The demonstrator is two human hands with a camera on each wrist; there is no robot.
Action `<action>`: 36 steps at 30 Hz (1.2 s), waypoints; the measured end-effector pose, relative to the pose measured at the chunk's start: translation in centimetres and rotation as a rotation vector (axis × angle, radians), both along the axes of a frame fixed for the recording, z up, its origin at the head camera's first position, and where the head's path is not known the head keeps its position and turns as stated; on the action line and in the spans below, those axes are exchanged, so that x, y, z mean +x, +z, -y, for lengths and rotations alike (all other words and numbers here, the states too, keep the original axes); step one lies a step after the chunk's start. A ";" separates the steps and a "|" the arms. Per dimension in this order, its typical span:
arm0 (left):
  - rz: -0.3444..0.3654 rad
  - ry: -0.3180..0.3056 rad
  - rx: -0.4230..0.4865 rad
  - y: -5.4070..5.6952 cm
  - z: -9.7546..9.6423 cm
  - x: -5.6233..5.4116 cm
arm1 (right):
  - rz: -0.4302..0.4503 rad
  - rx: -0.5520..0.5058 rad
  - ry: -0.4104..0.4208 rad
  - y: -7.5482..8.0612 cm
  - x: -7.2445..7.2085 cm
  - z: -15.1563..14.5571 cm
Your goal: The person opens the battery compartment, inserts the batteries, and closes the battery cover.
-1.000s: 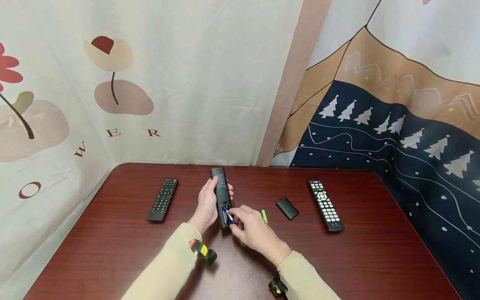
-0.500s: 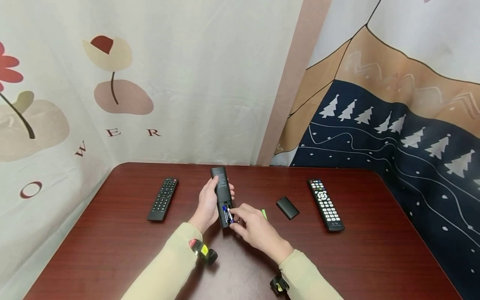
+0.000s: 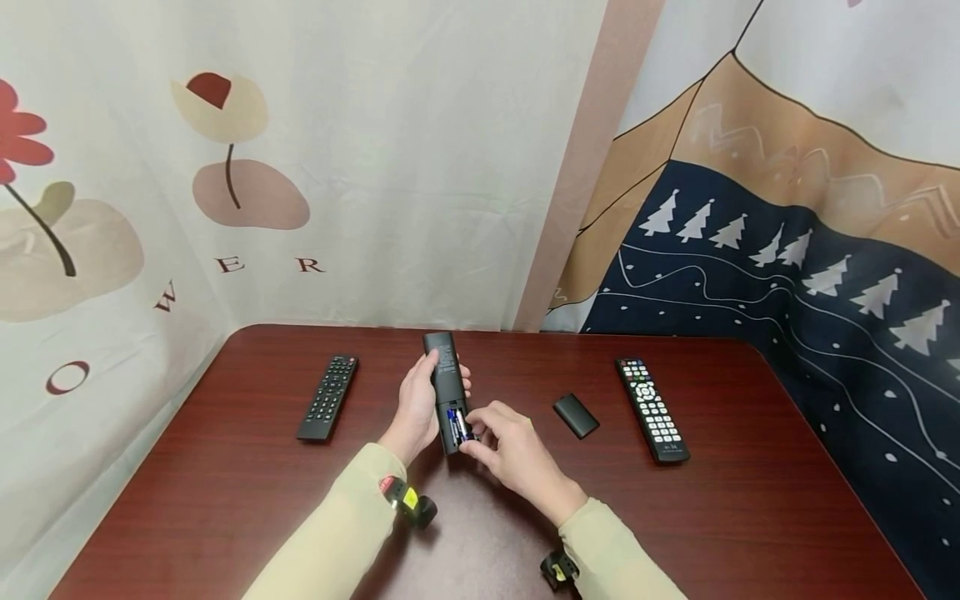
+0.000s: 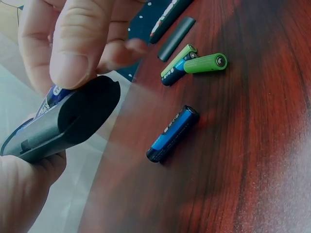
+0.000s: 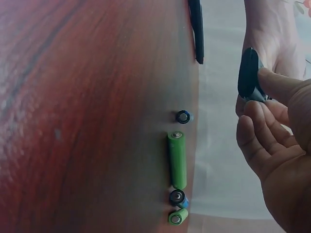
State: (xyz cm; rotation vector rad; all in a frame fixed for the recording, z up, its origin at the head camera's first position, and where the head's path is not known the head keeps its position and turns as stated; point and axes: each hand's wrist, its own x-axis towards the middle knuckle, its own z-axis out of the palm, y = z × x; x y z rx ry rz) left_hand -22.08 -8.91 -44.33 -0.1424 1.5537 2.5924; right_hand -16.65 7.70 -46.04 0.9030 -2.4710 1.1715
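My left hand (image 3: 416,410) holds a black remote control (image 3: 445,367), its back up and the battery compartment uncovered. Inside, blue-and-silver batteries (image 3: 456,423) lie side by side. With thumb and fingers, my right hand (image 3: 517,458) pinches at the battery nearest it, at the compartment's right edge. Up close in the left wrist view, the right thumb (image 4: 73,63) bears on a purple-blue battery (image 4: 52,97) at the remote's end. That thumb hides much of the battery. The right wrist view shows the remote end-on, between the two hands.
On the brown table (image 3: 247,500) lie a black remote (image 3: 327,398) at left, a white-buttoned remote (image 3: 652,411) at right, and a black battery cover (image 3: 576,416). Loose batteries lie near the hands: a blue one (image 4: 172,133), a green one (image 4: 206,63) and others behind it.
The battery by my right fingers lies flatter in the compartment than before. My right index finger has drawn back slightly to the right. A green battery behind that hand is now hidden in the head view.
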 end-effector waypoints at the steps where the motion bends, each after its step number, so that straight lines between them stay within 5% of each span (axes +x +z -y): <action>1: -0.001 0.001 0.002 0.0 0.0 0.0 | 0.004 -0.013 -0.003 -0.1 0.0 0.0; 11: 0.010 0.004 0.016 0.1 -0.1 -0.1 | 0.176 -0.071 -0.035 0.2 0.1 0.4; 36: -0.018 -0.030 -0.012 0.3 -0.5 0.1 | 0.430 -0.187 -0.114 0.8 -0.2 0.6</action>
